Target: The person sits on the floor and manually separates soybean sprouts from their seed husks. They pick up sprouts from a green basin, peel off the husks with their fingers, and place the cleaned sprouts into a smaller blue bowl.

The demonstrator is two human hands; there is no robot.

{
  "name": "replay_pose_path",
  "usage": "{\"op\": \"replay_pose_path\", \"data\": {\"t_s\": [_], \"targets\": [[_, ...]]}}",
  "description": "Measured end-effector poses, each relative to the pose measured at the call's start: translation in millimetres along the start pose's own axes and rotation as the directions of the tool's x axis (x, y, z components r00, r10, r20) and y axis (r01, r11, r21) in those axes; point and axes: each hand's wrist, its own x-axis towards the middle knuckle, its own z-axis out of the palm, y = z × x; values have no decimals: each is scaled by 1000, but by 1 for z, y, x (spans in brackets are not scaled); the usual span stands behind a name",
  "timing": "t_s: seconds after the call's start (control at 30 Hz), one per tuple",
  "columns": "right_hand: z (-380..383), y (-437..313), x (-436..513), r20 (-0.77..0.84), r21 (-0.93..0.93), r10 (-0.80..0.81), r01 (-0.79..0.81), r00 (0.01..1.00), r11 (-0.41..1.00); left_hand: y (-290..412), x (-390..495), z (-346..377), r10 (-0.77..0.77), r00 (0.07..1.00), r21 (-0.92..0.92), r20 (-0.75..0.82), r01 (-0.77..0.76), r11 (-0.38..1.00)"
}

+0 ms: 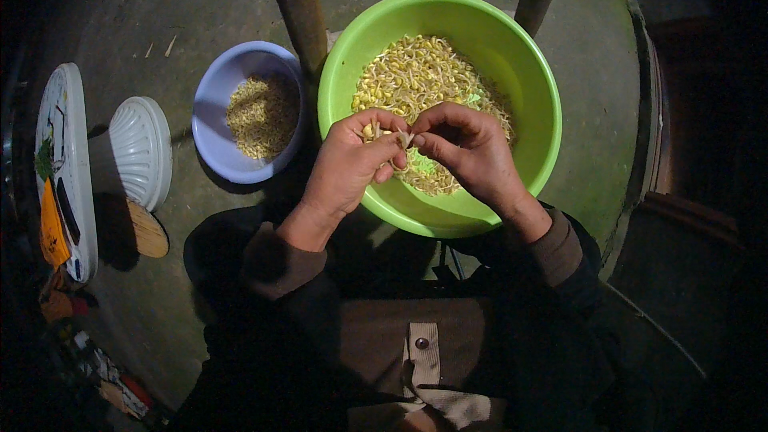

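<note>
My left hand (360,159) is closed around a few bean sprouts (373,130), some of which stick out between thumb and fingers. Over the same spot, my right hand (471,153) pinches with thumb and forefinger at the pale tip of a piece held by the left. Both hands hover above the near part of a bright green plastic basin (441,225). Inside it lies a broad heap of bean sprouts (414,69) with yellow heads and whitish stems. The hands hide part of that heap.
A lavender basin (207,114) with small pale bits (261,117) stands on the concrete floor (240,6) at left. Beyond it are a white round table (84,192) and a white fluted base (141,144). Wooden legs (294,6) rise behind the green basin.
</note>
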Motion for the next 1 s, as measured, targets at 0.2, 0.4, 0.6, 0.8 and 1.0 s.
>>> {"op": "replay_pose_path", "data": {"t_s": [0.2,0.4,0.6,0.8,1.0], "targets": [[-2,2,3,50,160,90,-97,995,982,3,-2,0,-27,1000,-90,13,28,996],[9,5,-1,-36,164,31,-24,999,986,2,1,-1,-79,996,-46,30,80,996],[1,8,0,47,48,-39,37,998,998,6,0,-2,-159,986,-36,53,161,986],[-4,4,1,93,242,75,-96,993,966,6,-1,-3,-184,979,-11,92,186,982],[-6,-3,0,108,10,45,-46,993,999,9,-2,-3,-240,964,44,118,236,971]]}}
